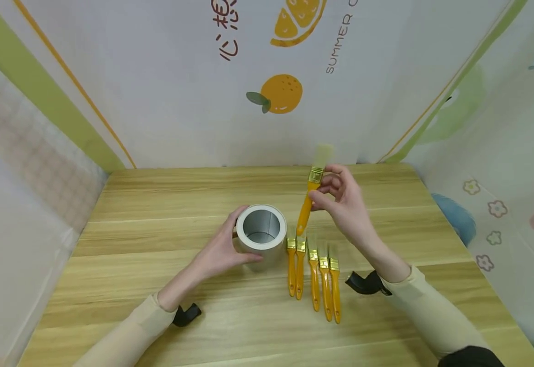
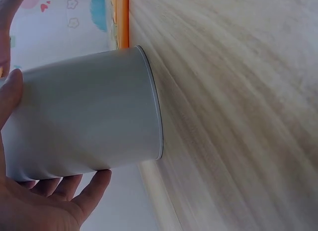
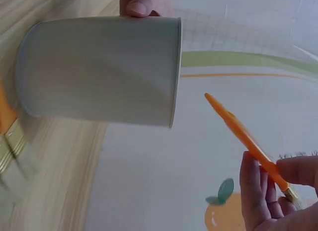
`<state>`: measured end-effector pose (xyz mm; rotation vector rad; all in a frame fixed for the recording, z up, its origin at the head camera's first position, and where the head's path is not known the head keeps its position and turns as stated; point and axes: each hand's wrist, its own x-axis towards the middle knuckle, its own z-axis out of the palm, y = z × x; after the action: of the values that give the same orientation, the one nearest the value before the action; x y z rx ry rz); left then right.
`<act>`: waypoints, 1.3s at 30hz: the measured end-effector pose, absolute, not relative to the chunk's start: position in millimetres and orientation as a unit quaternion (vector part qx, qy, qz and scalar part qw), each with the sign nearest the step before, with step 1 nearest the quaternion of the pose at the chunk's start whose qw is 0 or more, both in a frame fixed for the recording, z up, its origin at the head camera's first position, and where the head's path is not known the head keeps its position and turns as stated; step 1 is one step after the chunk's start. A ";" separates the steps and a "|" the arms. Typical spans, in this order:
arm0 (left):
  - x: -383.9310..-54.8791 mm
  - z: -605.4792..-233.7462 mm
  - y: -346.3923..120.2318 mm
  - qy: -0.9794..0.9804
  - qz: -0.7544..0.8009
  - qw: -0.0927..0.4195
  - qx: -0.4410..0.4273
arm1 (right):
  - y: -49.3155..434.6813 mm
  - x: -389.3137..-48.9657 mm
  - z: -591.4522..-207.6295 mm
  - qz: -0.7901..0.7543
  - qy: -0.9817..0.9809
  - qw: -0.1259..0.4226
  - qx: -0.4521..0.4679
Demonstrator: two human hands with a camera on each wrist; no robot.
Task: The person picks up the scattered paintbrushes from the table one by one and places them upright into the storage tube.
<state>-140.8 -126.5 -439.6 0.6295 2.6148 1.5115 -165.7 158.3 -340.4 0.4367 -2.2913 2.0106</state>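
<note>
Left grip [image 1: 223,250] is wrapped round a grey can [image 2: 89,112] standing mouth-up on the tabletop [image 1: 157,239], five orange-handled brushes [image 1: 314,278] lying at its 4 o'clock, plus a sixth brush [image 1: 315,176] at 2 o'clock, bristles up, pinched in the right grip [image 1: 342,199]

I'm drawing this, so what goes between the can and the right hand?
In the head view, the orange handle of the held brush slants between the can and the right hand.
</note>
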 end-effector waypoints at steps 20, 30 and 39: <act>-139.4 -445.6 -130.1 0.837 0.482 0.044 0.257 | 106.2 -170.7 -374.3 0.488 -0.808 0.104 0.312; -139.7 -443.4 -133.0 0.834 0.484 0.054 0.258 | 101.2 -171.9 -390.6 0.458 -0.825 0.101 0.314; -138.1 -443.1 -135.1 0.848 0.474 0.060 0.228 | 120.7 -170.9 -389.3 0.466 -0.843 0.084 0.254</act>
<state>-138.1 -135.1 -443.1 0.6903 2.5688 1.4351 -170.9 120.7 -389.3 0.7595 -2.5168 1.3912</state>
